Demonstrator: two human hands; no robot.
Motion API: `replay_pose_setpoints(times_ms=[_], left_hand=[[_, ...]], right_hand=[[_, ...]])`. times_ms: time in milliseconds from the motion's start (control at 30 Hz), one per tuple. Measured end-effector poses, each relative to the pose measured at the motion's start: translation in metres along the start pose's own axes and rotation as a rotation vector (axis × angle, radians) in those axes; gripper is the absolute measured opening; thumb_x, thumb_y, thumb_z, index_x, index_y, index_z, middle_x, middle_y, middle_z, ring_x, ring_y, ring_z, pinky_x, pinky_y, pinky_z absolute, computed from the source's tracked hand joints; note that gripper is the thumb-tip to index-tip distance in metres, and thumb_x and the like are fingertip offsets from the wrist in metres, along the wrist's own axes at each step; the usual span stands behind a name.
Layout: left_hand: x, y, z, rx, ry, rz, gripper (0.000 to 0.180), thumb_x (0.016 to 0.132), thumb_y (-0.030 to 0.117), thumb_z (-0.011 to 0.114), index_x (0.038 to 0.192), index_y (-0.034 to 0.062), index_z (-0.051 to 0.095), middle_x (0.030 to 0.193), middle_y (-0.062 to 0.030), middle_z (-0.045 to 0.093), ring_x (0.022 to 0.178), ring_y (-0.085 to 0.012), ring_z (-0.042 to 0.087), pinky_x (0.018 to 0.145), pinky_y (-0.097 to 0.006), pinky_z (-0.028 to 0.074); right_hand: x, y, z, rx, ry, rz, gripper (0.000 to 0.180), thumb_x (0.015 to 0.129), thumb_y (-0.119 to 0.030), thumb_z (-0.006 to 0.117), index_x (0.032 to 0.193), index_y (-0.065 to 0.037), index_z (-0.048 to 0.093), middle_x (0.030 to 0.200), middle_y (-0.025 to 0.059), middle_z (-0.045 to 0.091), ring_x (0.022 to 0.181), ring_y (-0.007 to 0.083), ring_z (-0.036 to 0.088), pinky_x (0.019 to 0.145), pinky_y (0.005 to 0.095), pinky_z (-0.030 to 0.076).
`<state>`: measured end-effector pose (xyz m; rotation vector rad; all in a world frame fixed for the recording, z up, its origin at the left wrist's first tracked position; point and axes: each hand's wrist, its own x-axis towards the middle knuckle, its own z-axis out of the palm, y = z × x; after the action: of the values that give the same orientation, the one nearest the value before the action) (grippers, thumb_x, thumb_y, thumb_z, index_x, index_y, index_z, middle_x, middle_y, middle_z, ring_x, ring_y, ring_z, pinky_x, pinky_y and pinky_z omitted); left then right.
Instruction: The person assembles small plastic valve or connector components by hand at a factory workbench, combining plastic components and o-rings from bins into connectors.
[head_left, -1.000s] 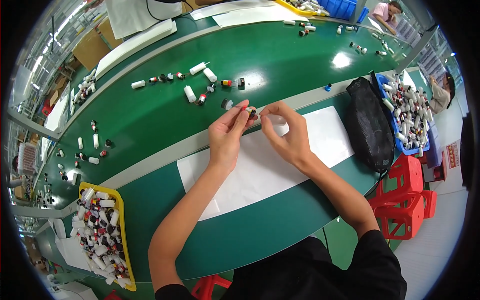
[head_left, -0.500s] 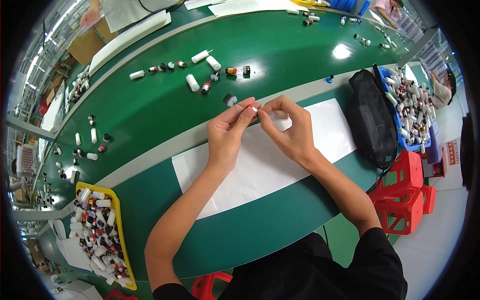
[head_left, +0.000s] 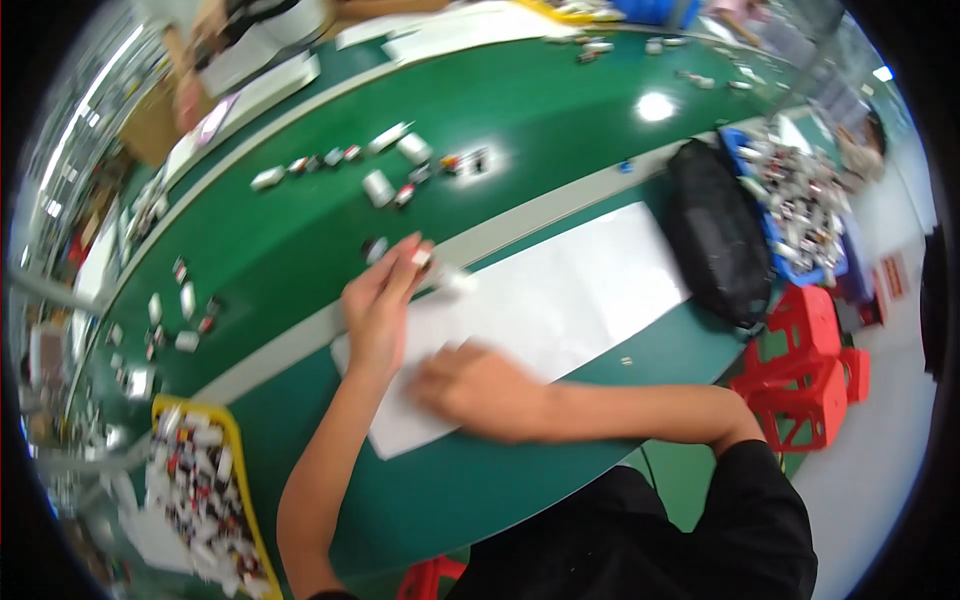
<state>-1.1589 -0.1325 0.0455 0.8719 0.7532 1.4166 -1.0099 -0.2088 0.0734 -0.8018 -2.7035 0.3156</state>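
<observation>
My left hand (head_left: 376, 305) is closed in a pinch on a small red-and-white cylindrical part (head_left: 421, 258), over the far left of the white paper sheet (head_left: 560, 300). A white plastic cylinder (head_left: 456, 281) rests just right of those fingertips. Beyond the fingers, a dark round cap (head_left: 374, 250) sits at the table's grey edge strip. Nearer to me, my right hand (head_left: 485, 392) is over the left part of the sheet; motion smears its fingers, so whether it holds anything does not show.
Loose cylinder parts (head_left: 378, 188) lie on the green table. A yellow bin (head_left: 240, 480) of parts stands at left, a blue bin (head_left: 742, 150) at right beside a black mesh bag (head_left: 715, 230). Red stools (head_left: 805, 400) stand at right. Another person's hand (head_left: 187, 100) is at far left.
My right hand has left the pinched part and swept down and left toward me. My left hand has shifted left and slightly nearer, still pinching the part. The view has turned somewhat and blurred.
</observation>
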Motion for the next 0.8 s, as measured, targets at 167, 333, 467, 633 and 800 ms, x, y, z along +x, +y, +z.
replay_pose_setpoints(times_ms=[167,333,467,633,800], left_hand=[[-0.006,-0.007,-0.007,0.112,-0.049,-0.014,0.032,0.098,0.010,0.061,0.123,-0.0101,0.060,0.114,-0.0129,0.066,0.100,-0.0166,0.064,0.093,-0.031,0.051],[-0.008,-0.003,-0.003,0.099,0.001,0.023,0.033,0.097,0.011,0.063,0.122,-0.0094,0.061,0.108,-0.0109,0.067,0.096,-0.0137,0.063,0.091,-0.030,0.051],[-0.011,0.003,-0.004,0.093,0.013,0.012,0.034,0.097,0.013,0.063,0.122,-0.0098,0.061,0.111,-0.0121,0.067,0.098,-0.0150,0.064,0.093,-0.030,0.051],[-0.011,0.003,-0.018,0.030,-0.005,-0.028,0.034,0.098,0.015,0.062,0.121,-0.0101,0.061,0.114,-0.0135,0.066,0.102,-0.0165,0.064,0.097,-0.032,0.050],[-0.009,0.007,-0.024,-0.049,-0.003,-0.057,0.028,0.097,0.012,0.062,0.117,-0.0077,0.065,0.115,-0.0142,0.067,0.101,-0.0158,0.064,0.097,-0.031,0.051]], right_hand=[[-0.005,-0.041,0.041,-0.141,0.181,-0.084,0.015,0.075,-0.013,0.061,0.081,0.000,0.066,0.089,0.0086,0.057,0.084,0.0224,0.057,0.070,0.0333,0.047],[-0.002,-0.042,0.041,0.046,0.146,0.101,0.019,0.081,-0.015,0.060,0.092,0.001,0.060,0.094,0.0098,0.058,0.091,0.0251,0.058,0.075,0.0365,0.048],[0.004,-0.041,0.039,0.223,0.110,0.116,0.017,0.085,-0.015,0.058,0.093,-0.001,0.058,0.096,0.0110,0.058,0.093,0.0273,0.059,0.080,0.0379,0.047],[0.008,-0.044,0.020,0.829,0.157,0.239,0.010,0.093,-0.011,0.059,0.100,-0.006,0.054,0.090,0.0130,0.061,0.084,0.0344,0.064,0.075,0.0417,0.051],[0.020,-0.019,-0.031,0.663,0.251,0.256,0.016,0.085,0.001,0.071,0.098,-0.003,0.064,0.091,0.0074,0.067,0.082,0.0177,0.067,0.075,0.0298,0.054]])
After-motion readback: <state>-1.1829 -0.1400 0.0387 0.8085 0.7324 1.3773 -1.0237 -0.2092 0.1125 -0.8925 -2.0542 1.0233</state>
